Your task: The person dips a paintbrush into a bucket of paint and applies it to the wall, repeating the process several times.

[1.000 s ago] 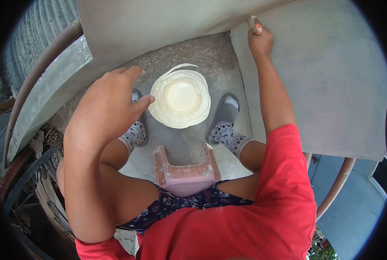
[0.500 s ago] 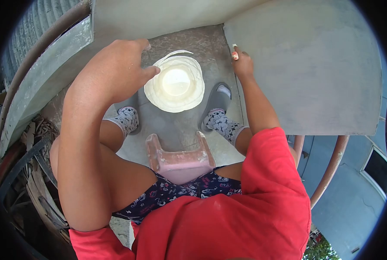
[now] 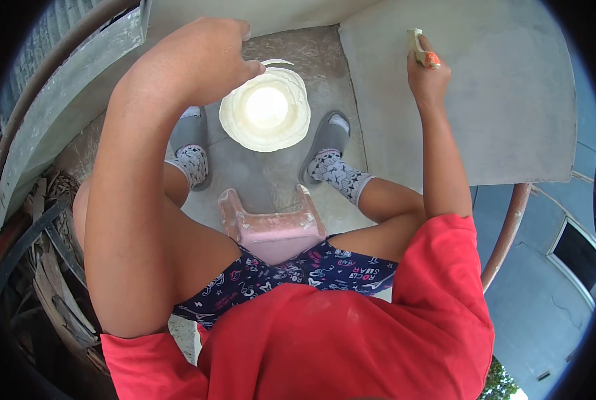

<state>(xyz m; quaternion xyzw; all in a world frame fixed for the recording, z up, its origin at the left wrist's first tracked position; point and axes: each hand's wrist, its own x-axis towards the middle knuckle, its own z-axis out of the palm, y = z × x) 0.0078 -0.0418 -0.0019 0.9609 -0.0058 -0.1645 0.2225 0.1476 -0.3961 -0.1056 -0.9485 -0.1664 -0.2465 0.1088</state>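
Note:
My right hand (image 3: 429, 77) is closed around a small paintbrush (image 3: 415, 43) with a pale end and an orange handle tip. It is raised in front of the grey wall panel (image 3: 511, 100). My left hand (image 3: 221, 57) hangs over the upper left rim of a round container (image 3: 231, 127) of white paint (image 3: 268, 108). Its thumb and fingers are apart, with the thumbtip overlapping the rim in this view. The container stands on the floor between my feet, its edge coated in dried white. A thin white strip (image 3: 278, 62) curves just beyond the rim.
My feet in grey slippers (image 3: 324, 143) flank the container. A pink stool (image 3: 281, 237) is under me, its legs stained. A low curved wall with a brown rail (image 3: 28, 100) runs along the left, beside dry wood pieces (image 3: 61, 293). A rusty rail (image 3: 508, 233) is at right.
My right hand has moved right and up across the grey panel with the brush. My left hand has shifted from the container's left side toward its far edge. The view has tilted slightly.

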